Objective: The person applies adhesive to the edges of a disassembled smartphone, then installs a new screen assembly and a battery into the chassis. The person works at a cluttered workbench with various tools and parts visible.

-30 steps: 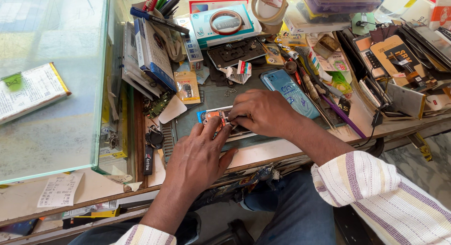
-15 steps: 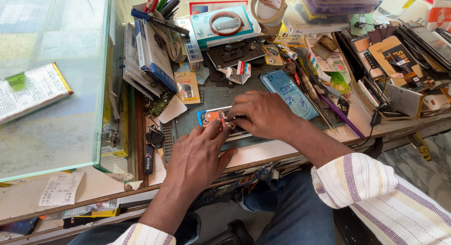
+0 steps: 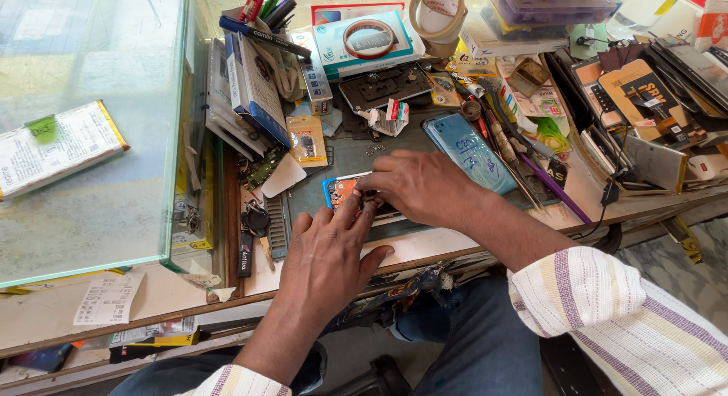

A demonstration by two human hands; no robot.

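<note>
A phone repair shop: the cluttered tabletop [image 3: 425, 248] carries a blue phone back cover [image 3: 469, 149] at 1 o'clock, screwdrivers [image 3: 506, 142], tape roll [image 3: 437, 15] at 12, glass display case [image 3: 91, 123] at 9.

Both hands meet over the middle of the bench: the left hand [image 3: 327, 253] lies palm down, fingers stretched forward, while the right hand [image 3: 417, 186] reaches in from the right, knuckles up, fingertips curled down beside the left's; forearms bare below striped sleeves.
</note>
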